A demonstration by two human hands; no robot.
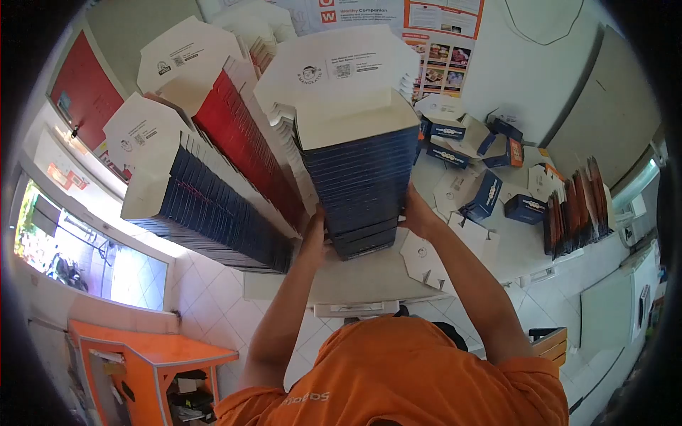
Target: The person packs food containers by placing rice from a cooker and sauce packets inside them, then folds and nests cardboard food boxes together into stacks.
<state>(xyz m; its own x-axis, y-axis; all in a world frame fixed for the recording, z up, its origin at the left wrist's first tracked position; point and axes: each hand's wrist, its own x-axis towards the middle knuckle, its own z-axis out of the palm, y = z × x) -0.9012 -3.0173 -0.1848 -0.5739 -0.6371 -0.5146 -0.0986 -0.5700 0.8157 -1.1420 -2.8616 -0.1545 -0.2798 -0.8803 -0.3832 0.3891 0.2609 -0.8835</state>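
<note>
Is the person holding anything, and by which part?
Yes: a tall stack of blue boxes, held by its lower sides between the left hand and right hand.

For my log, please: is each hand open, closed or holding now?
Left hand: against the blue box stack, left side; closure cannot be told.
Right hand: against its right side; closure cannot be told.

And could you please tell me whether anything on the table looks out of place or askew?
The loose blue boxes toward the right look untidy: they lie scattered at differing angles, while the blue stack between the left hand and right hand is layered in one column. I see no spill or clear damage.
</note>
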